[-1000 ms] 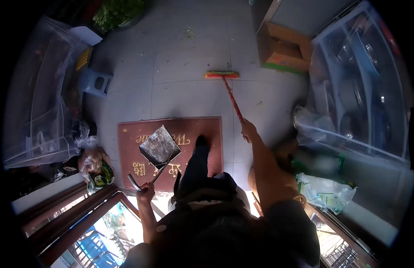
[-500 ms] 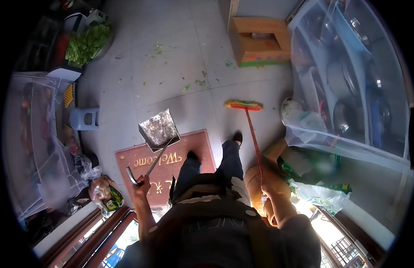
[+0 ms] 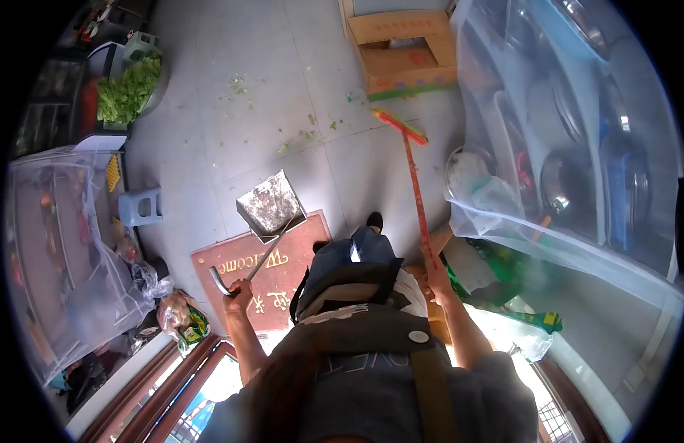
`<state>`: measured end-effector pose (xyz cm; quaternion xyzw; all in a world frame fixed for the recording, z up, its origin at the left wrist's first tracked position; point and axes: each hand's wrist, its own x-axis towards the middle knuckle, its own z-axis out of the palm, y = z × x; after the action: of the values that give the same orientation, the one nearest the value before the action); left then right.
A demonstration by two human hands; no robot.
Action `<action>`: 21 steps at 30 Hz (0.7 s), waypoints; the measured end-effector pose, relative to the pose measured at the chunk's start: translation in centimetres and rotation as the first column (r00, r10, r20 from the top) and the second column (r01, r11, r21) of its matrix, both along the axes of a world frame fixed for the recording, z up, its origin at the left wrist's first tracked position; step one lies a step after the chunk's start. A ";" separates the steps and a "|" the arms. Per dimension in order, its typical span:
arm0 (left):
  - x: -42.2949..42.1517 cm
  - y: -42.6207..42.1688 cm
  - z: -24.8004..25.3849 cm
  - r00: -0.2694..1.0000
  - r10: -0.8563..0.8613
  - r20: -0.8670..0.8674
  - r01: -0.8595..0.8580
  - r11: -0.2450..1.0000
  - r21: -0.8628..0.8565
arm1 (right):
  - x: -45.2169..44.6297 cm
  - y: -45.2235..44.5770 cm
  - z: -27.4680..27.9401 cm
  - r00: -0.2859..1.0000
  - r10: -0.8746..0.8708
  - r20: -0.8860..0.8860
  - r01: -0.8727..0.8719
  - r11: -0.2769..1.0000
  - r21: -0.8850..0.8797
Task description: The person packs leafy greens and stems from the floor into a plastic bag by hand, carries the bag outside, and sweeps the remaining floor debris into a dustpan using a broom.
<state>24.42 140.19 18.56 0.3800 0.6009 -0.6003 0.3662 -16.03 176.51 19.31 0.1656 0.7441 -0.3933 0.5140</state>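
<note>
My left hand (image 3: pixel 239 297) is closed around the long handle of a metal dustpan (image 3: pixel 270 202), near its hooked end. The pan is held over the far edge of a red welcome mat (image 3: pixel 231 262) and has dirt stains inside. On the other side, my right hand (image 3: pixel 436 279) grips the red stick of a broom (image 3: pixel 413 177). The broom's red and yellow head (image 3: pixel 399 127) is tilted on the grey tiles, right of the scattered green leaf scraps (image 3: pixel 306 134).
A cardboard box (image 3: pixel 410 77) stands at the back right, beside a rack under clear plastic sheeting (image 3: pixel 497 214). To the left are a blue stool (image 3: pixel 141 206), leafy greens (image 3: pixel 129 92) and another covered rack (image 3: pixel 61 244). Bags (image 3: pixel 181 319) lie near the doorway.
The broom has swung forward with its head now slanted, and my right hand has moved forward. The dustpan has shifted slightly right and forward. My feet and view have moved a little.
</note>
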 end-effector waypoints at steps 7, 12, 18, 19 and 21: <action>-2.8 -0.1 -1.6 0.993 -0.024 0.115 0.021 0.999 0.027 | -2.8 -4.7 1.6 0.873 -0.356 0.332 0.353 0.933 0.072; -2.0 0.7 -1.0 0.993 0.046 0.106 -0.051 0.998 0.045 | -5.2 -0.8 1.1 0.849 -0.253 0.463 0.348 0.929 -0.129; 0.6 2.8 0.0 0.967 0.170 0.191 -0.159 0.985 -0.072 | -8.1 3.5 1.8 0.922 0.386 0.031 -0.387 0.916 0.104; 0.3 3.3 1.1 0.958 0.205 0.202 -0.194 0.978 -0.072 | -9.3 4.5 1.7 0.900 0.432 0.054 -0.434 0.884 0.172; 0.3 4.3 2.9 0.966 0.180 0.187 -0.156 0.978 -0.136 | -11.6 5.9 -1.0 0.671 0.734 -0.104 -0.686 0.668 0.289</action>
<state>24.72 144.53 21.47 0.3627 0.5542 -0.5612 0.4963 -27.63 182.46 18.26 -0.1247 0.8389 -0.0888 0.5224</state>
